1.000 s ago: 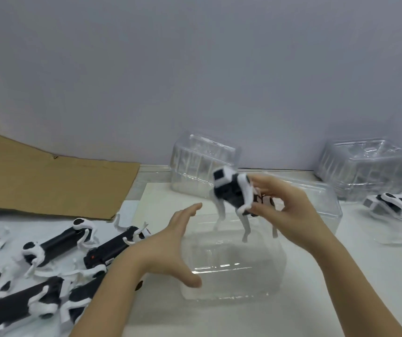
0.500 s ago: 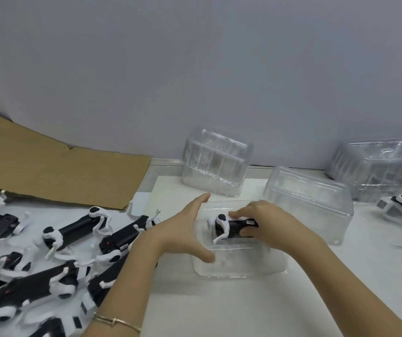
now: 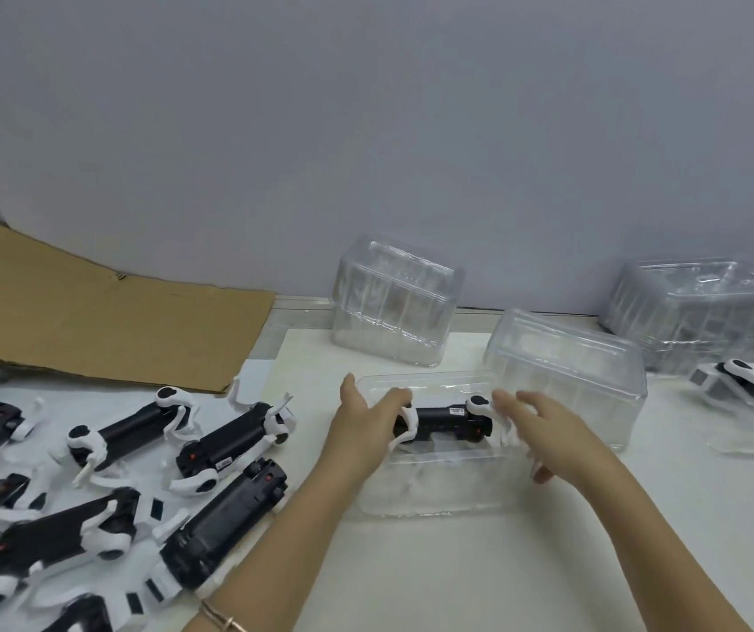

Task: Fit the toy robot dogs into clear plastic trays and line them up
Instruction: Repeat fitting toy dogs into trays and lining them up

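We have the dog (image 3: 445, 419) in the clear tray (image 3: 434, 506), mid-table. Our left hand (image 3: 359, 431) presses its end w/ straight fingers; right hand (image 3: 557, 440) at the other end, fingers spread, prob. holding nothing (blurry). One trayed dog (image 3: 753, 380) far right; heap of loose dogs (image 3: 224, 442) left to do.

Bright, soft, even light fills the scene, and the shadows on the white worktop (image 3: 457, 567) are faint. Small white glints sit on the clear trays (image 3: 395, 303). Motion blur smears the fingers of the right grip (image 3: 548, 431). Wide-angle distortion bends the cardboard (image 3: 92, 330) at the far left and the base of the wall (image 3: 366, 130). Detail is slightly soft throughout.
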`<state>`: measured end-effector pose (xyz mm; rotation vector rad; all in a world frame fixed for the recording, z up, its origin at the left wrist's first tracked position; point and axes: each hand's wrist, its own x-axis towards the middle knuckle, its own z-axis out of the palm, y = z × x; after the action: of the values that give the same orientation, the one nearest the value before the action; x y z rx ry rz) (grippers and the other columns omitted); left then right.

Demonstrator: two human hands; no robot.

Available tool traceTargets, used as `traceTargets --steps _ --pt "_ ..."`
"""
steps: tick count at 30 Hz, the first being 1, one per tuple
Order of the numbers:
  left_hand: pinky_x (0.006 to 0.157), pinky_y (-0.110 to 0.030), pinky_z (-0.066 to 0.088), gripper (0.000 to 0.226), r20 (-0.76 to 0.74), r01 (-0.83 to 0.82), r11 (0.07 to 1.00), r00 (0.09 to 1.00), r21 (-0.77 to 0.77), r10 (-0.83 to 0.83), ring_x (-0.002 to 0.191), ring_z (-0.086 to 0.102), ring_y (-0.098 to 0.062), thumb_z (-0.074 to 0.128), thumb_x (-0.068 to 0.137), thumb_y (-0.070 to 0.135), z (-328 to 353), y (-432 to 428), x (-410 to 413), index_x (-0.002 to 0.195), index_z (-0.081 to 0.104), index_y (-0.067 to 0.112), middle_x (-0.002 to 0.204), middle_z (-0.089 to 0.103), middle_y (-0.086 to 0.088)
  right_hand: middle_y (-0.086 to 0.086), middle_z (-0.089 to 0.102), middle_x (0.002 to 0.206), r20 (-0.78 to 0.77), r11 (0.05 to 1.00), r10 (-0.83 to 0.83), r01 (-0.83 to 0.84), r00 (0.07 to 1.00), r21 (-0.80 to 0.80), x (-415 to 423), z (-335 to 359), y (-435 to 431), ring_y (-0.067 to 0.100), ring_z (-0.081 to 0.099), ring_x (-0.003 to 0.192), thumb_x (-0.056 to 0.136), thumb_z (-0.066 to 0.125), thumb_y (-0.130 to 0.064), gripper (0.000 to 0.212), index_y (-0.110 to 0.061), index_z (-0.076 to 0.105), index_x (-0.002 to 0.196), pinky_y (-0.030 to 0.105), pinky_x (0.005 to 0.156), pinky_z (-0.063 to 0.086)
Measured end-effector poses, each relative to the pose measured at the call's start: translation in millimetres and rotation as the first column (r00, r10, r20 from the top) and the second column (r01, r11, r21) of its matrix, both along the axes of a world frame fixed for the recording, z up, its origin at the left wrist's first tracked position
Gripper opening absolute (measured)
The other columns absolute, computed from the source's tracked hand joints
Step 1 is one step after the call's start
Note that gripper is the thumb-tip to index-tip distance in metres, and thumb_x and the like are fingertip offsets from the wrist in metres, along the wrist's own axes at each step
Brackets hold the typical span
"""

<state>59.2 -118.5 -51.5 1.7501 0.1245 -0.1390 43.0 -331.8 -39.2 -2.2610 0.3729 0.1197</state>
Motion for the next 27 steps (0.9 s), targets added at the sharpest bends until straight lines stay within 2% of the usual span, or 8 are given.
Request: traceTargets --steps 3,6,8,11,16,19,23,27 --pt "0.065 -0.013 0.03 0.084 0.029 -0.075 0.991 0.996 -0.113 0.079 0.092 0.042 -0.002 0.066 0.086 0.034 -12.3 -2.7 1.6 0.154 0.018 0.023 0.097 0.039 0.031 -0.013 0.062 0.104 0.008 0.962 0.064 -0.064 0.998 0.267 -1.8 -4.7 4.9 0.011 0.059 0.098 0.094 0.045 -0.059 0.034 -0.033 0.062 0.108 0.026 0.072 0.043" --pt "0.098 -0.018 0.027 0.081 0.156 -0.093 0.979 0.98 -0.181 0.122 0.125 0.033 0.003 0.07 0.087 0.032 -14.1 1.7 3.6 0.152 0.023 0.025 0.15 0.034 0.014 -0.03 0.068 0.089 0.153 0.845 0.096 -0.161 0.984 0.511 -3.9 0.9 13.1 -0.006 0.065 0.089 0.089 0.052 -0.053 0.021 -0.047 0.071 0.096 0.016 0.067 0.047" --pt "0.105 -0.02 0.022 0.077 0.279 -0.093 0.978 0.949 -0.188 0.144 0.133 0.023 0.005 0.07 0.087 0.03 -8.7 5.7 3.6 0.15 0.026 0.031 0.155 0.026 0.016 -0.032 0.068 0.102 0.244 0.742 0.123 -0.252 0.962 0.621 -3.0 5.3 18.0 -0.007 0.066 0.095 0.088 0.056 -0.048 0.019 -0.063 0.067 0.091 0.016 0.068 0.053" --pt "0.105 -0.019 0.024 0.067 0.368 -0.091 0.978 0.917 -0.187 0.155 0.13 0.027 0.012 0.072 0.081 0.038 1.2 12.3 3.2 0.133 0.032 0.049 0.132 0.03 0.042 -0.02 0.069 0.114 0.328 0.702 0.123 -0.316 0.937 0.638 1.2 2.4 21.4 0.008 0.067 0.105 0.081 0.067 -0.049 0.027 -0.064 0.061 0.102 0.029 0.084 0.052" --pt "0.105 -0.014 0.028 0.065 0.431 -0.083 0.98 0.889 -0.18 0.154 0.115 0.028 0.034 0.074 0.073 0.042 8.7 16.2 0.8 0.121 0.035 0.06 0.122 0.033 0.05 -0.004 0.074 0.103 0.385 0.712 -0.01 -0.263 0.923 0.651 5.6 -5.1 22.9 0.016 0.072 0.084 0.063 0.075 -0.047 0.052 -0.05 0.057 0.112 0.02 0.06 0.052" --pt "0.097 0.0 0.029 0.067 0.473 -0.089 0.981 0.866 -0.172 0.161 0.114 0.028 0.035 0.076 0.08 0.028 9.3 12.7 -1.9 0.122 0.036 0.06 0.124 0.032 0.049 -0.003 0.074 0.103 0.365 0.716 -0.037 -0.23 0.93 0.659 7.3 -5.8 21.1 0.019 0.071 0.083 0.062 0.077 -0.047 0.054 -0.051 0.058 0.112 0.022 0.061 0.053" --pt "0.095 0.003 0.03 0.068 0.507 -0.08 0.988 0.851 -0.135 0.138 0.119 0.036 0.025 0.076 0.073 0.039 16.3 14.7 -5.1 0.125 0.037 0.059 0.121 0.037 0.056 0.004 0.067 0.116 0.295 0.674 0.0 -0.218 0.956 0.706 8.9 -4.2 13.9 0.023 0.07 0.084 0.056 0.087 -0.046 0.08 -0.046 0.047 0.125 0.026 0.061 0.053" --pt "0.107 -0.017 0.031 0.068 0.569 0.008 0.986 0.817 -0.167 0.09 0.134 0.027 0.018 0.079 0.067 0.037 20.0 18.3 -4.7 0.126 0.05 0.053 0.151 0.033 0.028 0.011 0.063 0.122 0.298 0.67 -0.002 -0.221 0.954 0.709 9.1 -4.4 15.8 0.022 0.07 0.086 0.047 0.087 -0.048 0.088 -0.056 0.041 0.121 0.033 0.068 0.052"
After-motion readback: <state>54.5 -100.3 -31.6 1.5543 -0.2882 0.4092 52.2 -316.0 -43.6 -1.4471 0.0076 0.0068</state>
